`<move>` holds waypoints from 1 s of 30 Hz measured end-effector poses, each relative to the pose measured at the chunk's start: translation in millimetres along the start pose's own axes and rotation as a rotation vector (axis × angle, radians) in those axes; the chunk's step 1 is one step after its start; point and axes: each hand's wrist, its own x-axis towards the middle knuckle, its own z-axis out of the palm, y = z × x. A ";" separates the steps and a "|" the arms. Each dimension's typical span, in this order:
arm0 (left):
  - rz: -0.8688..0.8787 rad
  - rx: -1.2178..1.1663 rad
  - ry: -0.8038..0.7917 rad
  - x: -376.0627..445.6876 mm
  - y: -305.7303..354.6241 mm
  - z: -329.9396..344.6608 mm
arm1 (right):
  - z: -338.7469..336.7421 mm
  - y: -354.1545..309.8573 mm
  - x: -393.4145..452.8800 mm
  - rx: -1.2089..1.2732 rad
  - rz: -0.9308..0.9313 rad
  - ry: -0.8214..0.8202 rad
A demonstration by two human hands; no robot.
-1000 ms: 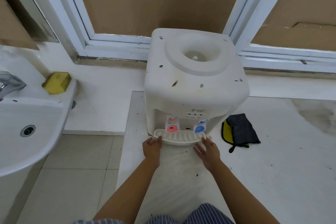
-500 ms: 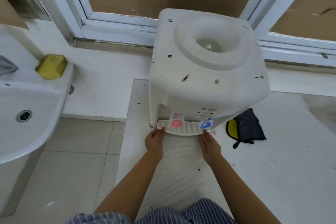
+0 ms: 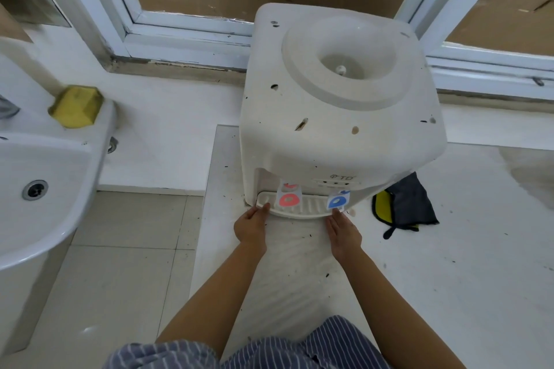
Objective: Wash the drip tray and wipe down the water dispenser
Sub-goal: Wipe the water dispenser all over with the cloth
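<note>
A white, speckled water dispenser (image 3: 329,135) stands on a white counter (image 3: 464,278). Its ribbed white drip tray (image 3: 308,207) sits at the base, under the red tap (image 3: 288,199) and the blue tap (image 3: 338,201). My left hand (image 3: 250,229) holds the tray's left corner, thumb on top of the rim and fingers hidden below it. My right hand (image 3: 343,232) lies flat with straight fingers touching the tray's right front edge beneath the blue tap.
A dark grey and yellow cloth (image 3: 410,204) lies on the counter right of the dispenser. A white sink (image 3: 75,219) is at the left, with a yellow sponge (image 3: 76,106) on its back rim. Window frames run behind. Tiled floor lies between sink and counter.
The view has come closer over the dispenser. Both hands have slid forward onto the ends of the drip tray; the tray still sits in its slot.
</note>
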 end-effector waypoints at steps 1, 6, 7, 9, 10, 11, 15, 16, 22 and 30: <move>-0.001 0.000 0.003 0.1 0.3 0.1 | 1.0 -0.4 -0.8 -0.002 0.000 -0.002; -0.014 0.028 0.019 2.1 0.7 1.7 | 2.6 -0.8 -1.7 -0.041 -0.015 0.012; -0.015 0.023 0.019 2.7 0.4 2.2 | 2.7 -0.3 -0.9 -0.044 -0.016 0.012; -0.021 0.005 0.020 2.7 1.0 3.0 | 2.7 1.0 0.6 -0.057 -0.024 0.012; -0.026 0.001 0.019 2.5 1.6 3.2 | 2.8 1.9 0.8 -0.069 -0.030 0.010; -0.028 0.003 0.016 2.5 1.9 3.7 | 2.7 3.0 1.4 -0.074 -0.034 0.011; -0.029 0.020 0.025 3.0 1.7 4.3 | 1.8 4.2 2.3 -0.071 -0.053 0.000; -0.026 0.027 0.026 3.1 1.9 4.2 | 1.9 4.1 3.7 -0.080 -0.054 0.003; -0.049 0.028 0.019 2.4 2.9 3.9 | 3.4 4.7 4.6 -0.049 -0.022 0.030; 0.031 0.149 0.033 -2.8 -1.2 4.5 | 2.4 0.4 -2.2 -0.075 -0.061 0.067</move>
